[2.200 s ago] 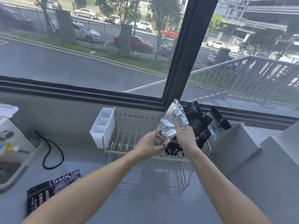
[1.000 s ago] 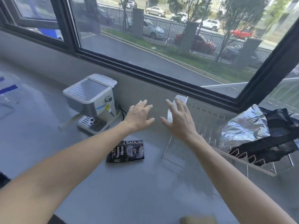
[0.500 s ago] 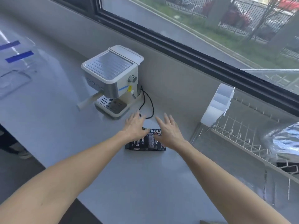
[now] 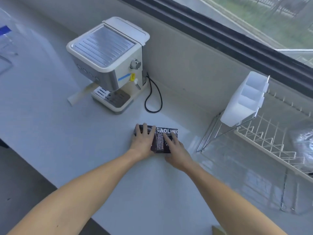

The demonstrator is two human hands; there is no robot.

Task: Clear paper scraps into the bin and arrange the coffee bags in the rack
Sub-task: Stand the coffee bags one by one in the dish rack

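Coffee bag (image 4: 163,141) lies flat on the counter (image 4: 84,141) under both hands, left hand (image 4: 143,141) and right hand (image 4: 176,150) spread on it, so gripping and carrying to the rack (image 4: 264,143) seems next.

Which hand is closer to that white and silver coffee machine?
The left hand. It rests on the left end of the black coffee bag, the end toward the coffee machine; the right hand lies on the bag's right part, farther away.
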